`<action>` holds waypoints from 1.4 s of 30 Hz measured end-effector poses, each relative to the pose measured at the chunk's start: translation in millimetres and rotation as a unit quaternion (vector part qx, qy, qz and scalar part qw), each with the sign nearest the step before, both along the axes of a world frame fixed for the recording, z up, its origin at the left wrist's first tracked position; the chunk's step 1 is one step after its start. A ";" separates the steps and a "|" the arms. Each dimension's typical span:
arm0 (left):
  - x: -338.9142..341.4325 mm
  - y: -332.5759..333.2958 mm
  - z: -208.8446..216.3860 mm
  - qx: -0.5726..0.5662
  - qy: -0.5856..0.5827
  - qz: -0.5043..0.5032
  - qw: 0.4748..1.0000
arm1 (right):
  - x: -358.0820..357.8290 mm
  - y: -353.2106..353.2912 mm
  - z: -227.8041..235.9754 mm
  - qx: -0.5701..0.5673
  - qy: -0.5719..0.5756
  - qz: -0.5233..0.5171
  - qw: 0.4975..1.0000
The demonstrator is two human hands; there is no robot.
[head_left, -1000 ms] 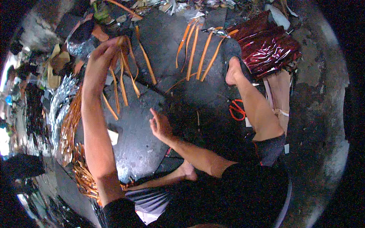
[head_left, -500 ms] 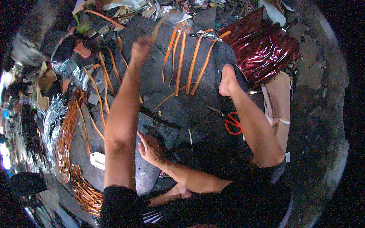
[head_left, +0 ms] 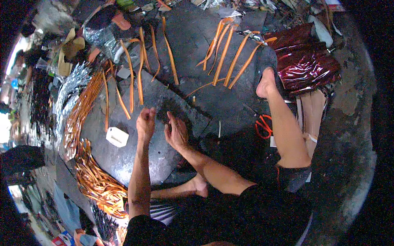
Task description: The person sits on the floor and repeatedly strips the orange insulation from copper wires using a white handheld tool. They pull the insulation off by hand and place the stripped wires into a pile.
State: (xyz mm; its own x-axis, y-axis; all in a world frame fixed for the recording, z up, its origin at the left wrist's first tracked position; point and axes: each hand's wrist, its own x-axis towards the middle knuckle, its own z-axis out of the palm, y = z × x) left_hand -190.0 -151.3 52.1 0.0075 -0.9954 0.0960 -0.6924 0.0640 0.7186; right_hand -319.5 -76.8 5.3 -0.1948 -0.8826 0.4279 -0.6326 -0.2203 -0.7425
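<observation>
Sits with a tangled heap of glossy, flat orange strips (head_left: pixel 98 178) by the left forearm, likely for easy reach. Curls the left hand (head_left: pixel 146 122); cannot tell of anything thin pinched inside. Holds the right hand (head_left: pixel 177 133) loosely open beside it, seemingly empty. Just beyond, has narrow, slightly curling loose strips (head_left: pixel 140 86) laid apart, perhaps for lifting singly. Farther off, shows a fanned row of strips (head_left: pixel 223 55) near crinkled, shiny dark-red foil (head_left: pixel 305 65).

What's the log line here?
left hand: curled, contents unclear | right hand: partly open, apart from left | orange strips: laid out beyond both hands
</observation>
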 end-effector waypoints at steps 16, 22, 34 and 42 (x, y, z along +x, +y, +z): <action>210.4 205.2 -14.1 -0.036 0.066 0.232 0.970 | 18.1 6.3 -9.9 -0.014 -0.017 0.030 0.999; 326.9 243.4 -7.8 0.143 -0.225 0.512 0.817 | 19.8 10.2 -6.3 0.019 0.016 0.057 0.998; 311.6 259.0 102.0 -0.154 0.228 0.513 0.813 | -0.7 0.9 -11.8 0.072 -0.039 0.071 0.994; 249.1 275.0 204.1 0.131 -0.038 0.154 0.979 | 116.0 46.2 128.2 0.125 -0.203 0.473 0.848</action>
